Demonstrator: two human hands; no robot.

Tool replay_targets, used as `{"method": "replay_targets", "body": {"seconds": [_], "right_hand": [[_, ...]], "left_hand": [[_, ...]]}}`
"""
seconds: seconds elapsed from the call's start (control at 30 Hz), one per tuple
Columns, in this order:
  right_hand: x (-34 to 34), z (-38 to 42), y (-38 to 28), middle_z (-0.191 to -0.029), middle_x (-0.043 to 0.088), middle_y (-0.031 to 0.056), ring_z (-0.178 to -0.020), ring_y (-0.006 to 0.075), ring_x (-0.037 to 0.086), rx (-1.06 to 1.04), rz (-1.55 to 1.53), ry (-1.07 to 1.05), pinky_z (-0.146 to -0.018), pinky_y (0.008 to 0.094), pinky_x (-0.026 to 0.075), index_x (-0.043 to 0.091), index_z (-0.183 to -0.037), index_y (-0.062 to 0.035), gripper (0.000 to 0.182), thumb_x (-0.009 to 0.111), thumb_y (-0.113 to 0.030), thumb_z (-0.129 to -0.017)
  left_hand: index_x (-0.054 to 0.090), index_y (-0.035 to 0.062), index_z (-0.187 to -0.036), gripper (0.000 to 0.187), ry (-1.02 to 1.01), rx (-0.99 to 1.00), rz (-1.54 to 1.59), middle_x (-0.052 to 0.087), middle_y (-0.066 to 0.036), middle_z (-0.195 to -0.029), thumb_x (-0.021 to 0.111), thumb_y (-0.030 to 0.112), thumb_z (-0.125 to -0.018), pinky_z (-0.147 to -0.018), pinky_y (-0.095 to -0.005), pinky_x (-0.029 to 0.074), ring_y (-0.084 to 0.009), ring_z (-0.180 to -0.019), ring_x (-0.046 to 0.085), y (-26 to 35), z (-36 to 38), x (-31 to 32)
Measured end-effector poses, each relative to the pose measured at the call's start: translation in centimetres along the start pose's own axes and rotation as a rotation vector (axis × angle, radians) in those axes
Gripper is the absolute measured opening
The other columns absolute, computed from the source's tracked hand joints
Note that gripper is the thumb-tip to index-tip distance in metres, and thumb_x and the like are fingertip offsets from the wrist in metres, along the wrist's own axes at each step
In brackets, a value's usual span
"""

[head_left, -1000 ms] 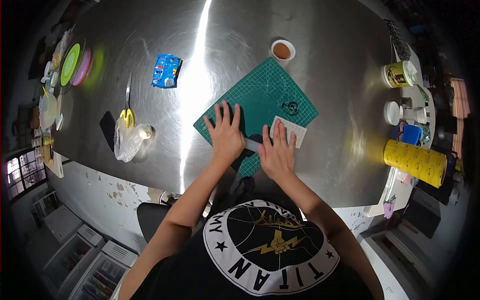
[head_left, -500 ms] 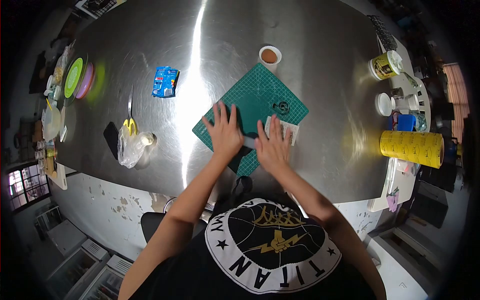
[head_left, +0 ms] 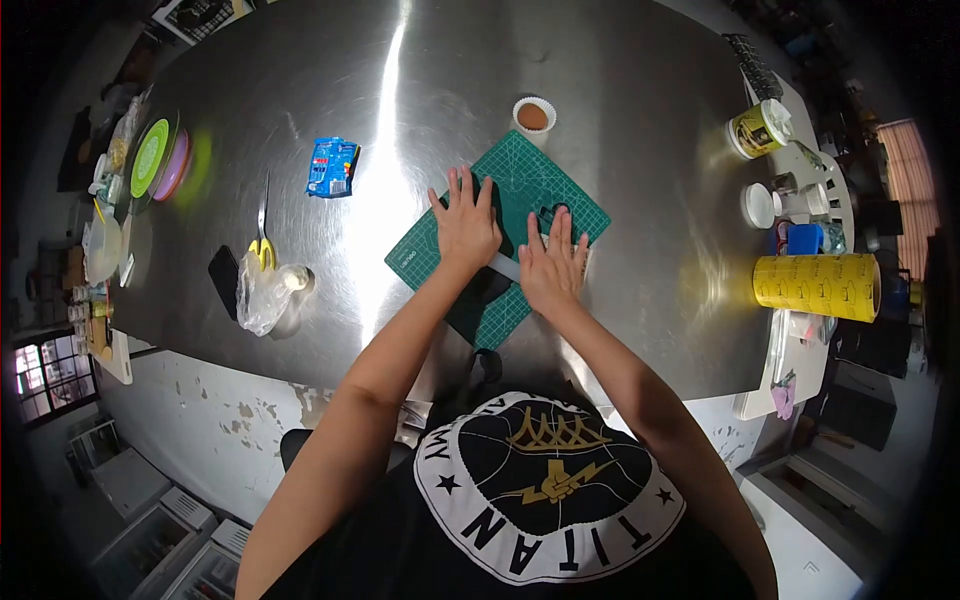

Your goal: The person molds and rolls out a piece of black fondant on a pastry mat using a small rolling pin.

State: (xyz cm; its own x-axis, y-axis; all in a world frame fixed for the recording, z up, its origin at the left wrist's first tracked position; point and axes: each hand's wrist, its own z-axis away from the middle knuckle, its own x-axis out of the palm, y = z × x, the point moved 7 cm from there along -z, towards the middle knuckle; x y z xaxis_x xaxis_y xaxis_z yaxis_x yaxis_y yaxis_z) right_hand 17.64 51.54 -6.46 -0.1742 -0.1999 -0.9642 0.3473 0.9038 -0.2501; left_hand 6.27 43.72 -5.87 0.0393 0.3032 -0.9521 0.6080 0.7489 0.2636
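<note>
My left hand [head_left: 467, 228] lies flat with its fingers spread over one end of a pale grey rolling pin [head_left: 506, 267]. On the other end rests my right hand [head_left: 550, 268], palm down and fingers stretched forward. A dark patch [head_left: 492, 288] shows just behind the pin. Beneath them is a green gridded cutting mat [head_left: 520, 170], turned cornerwise on the table. A small black ring-like cutter [head_left: 548, 214] sits at the right fingertips, which partly cover it. Most of a printed paper is hidden under the right hand.
Past the mat's far corner stands a white paper cup [head_left: 533, 116] with brown contents. Left on the metal table [head_left: 630, 130] are a blue packet [head_left: 332, 167], yellow-handled scissors [head_left: 262, 250], a plastic bag [head_left: 262, 298] and a black phone [head_left: 222, 280]. At right lies a yellow roll [head_left: 815, 287].
Both hands have moved forward, away from my body, with the rolling pin. My right hand now covers most of the printed paper and reaches the black cutter.
</note>
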Motion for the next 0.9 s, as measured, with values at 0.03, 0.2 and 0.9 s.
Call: {"method": "replay_targets", "body": {"seconds": [0.03,0.2,0.9], "right_hand": [[0.0,0.3,-0.1,-0.144,0.018,0.0246,-0.135,0.0336,0.015,0.010,-0.008,0.011,-0.105,0.0560,0.010,0.034,-0.136,-0.0076,0.052,0.039,-0.031,-0.090],[0.4,4.2,-2.4,-0.142,0.020,0.0265,-0.134,0.0355,0.017,-0.023,-0.049,-0.097,-0.105,0.0547,0.011,0.036,-0.134,-0.0017,0.054,0.041,-0.033,-0.090],[-3.2,7.5,4.8,-0.127,0.036,0.0239,-0.124,0.0422,0.031,0.138,-0.316,0.183,-0.103,0.0461,0.027,0.047,-0.115,0.0046,0.042,0.061,-0.007,-0.077]], "left_hand": [[0.042,0.0076,-0.129,0.049,0.010,0.006,-0.002,0.030,-0.020,-0.140,0.049,0.018,-0.082,-0.101,-0.0632,0.016,-0.0386,-0.132,0.021,0.0,0.4,-0.2],[0.048,0.0055,-0.124,0.045,0.037,0.011,0.046,0.029,-0.020,-0.140,0.050,0.016,-0.081,-0.101,-0.0628,0.013,-0.0371,-0.132,0.021,-1.2,5.9,-1.2],[0.050,-0.0015,-0.116,0.049,-0.261,-0.050,0.526,0.062,-0.010,-0.096,0.069,0.009,-0.072,-0.081,-0.0369,0.045,-0.0287,-0.089,0.057,0.9,8.2,-0.5]]}}
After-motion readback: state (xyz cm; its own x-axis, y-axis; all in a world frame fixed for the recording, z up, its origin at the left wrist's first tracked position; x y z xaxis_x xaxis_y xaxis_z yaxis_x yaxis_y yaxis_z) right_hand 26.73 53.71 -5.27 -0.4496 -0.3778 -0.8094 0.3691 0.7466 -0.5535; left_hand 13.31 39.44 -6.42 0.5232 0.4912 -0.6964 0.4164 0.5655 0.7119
